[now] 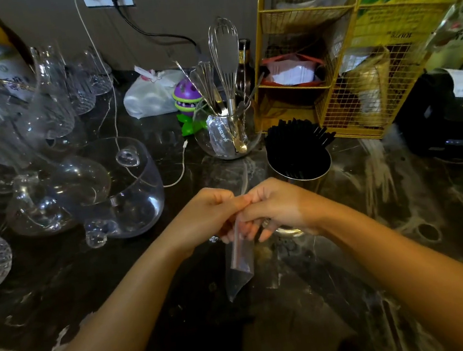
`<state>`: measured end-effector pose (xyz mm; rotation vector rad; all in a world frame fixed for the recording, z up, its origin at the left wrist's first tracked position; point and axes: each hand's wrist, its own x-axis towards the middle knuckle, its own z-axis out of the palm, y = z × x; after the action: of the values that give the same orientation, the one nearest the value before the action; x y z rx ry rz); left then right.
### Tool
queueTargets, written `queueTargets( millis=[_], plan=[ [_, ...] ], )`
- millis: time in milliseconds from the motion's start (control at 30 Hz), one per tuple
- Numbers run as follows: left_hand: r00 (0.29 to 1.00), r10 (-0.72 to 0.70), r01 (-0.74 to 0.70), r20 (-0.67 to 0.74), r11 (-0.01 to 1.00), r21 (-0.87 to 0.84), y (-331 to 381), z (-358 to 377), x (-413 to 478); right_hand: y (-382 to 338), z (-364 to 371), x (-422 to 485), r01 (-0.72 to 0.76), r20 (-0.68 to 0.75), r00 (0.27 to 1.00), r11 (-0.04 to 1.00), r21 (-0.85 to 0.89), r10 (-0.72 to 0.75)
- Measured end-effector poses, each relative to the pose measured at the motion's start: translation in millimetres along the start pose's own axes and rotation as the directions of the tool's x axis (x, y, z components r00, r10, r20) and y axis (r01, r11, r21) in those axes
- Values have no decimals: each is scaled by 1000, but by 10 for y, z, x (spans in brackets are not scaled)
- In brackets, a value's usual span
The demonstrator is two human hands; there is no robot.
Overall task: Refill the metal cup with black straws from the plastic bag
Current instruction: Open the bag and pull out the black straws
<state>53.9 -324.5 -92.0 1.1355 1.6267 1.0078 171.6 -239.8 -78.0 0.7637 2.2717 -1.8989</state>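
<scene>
A metal cup (311,178) stands on the dark marble counter just beyond my right hand, packed with black straws (296,144) that fan out above its rim. Both hands meet in the middle of the view. My left hand (211,210) and my right hand (275,206) pinch the top of a clear, narrow plastic bag (239,264). The bag hangs down between them towards me, limp and see-through, with no straws visible inside.
Many clear glasses and a big glass jug (127,194) crowd the left side. A glass bowl (228,135) with a whisk and spoons stands behind the hands. A yellow wire rack (325,47) fills the back right, a dark device (450,113) far right, a white cable (177,173) centre.
</scene>
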Motion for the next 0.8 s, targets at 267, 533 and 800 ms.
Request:
queueTargets(
  millis=[267,533,800],
  plan=[
    [995,25,-20,95,998,-59,26,-11,-15,37,-8,77,77,-117,991,996,47,-71],
    [995,33,-28,95,998,-52,14,-1,-2,72,17,95,115,-126,986,990,80,-104],
    [997,72,-72,0,995,-74,-8,8,-25,101,-2,52,107,-98,992,961,255,-85]
  ],
)
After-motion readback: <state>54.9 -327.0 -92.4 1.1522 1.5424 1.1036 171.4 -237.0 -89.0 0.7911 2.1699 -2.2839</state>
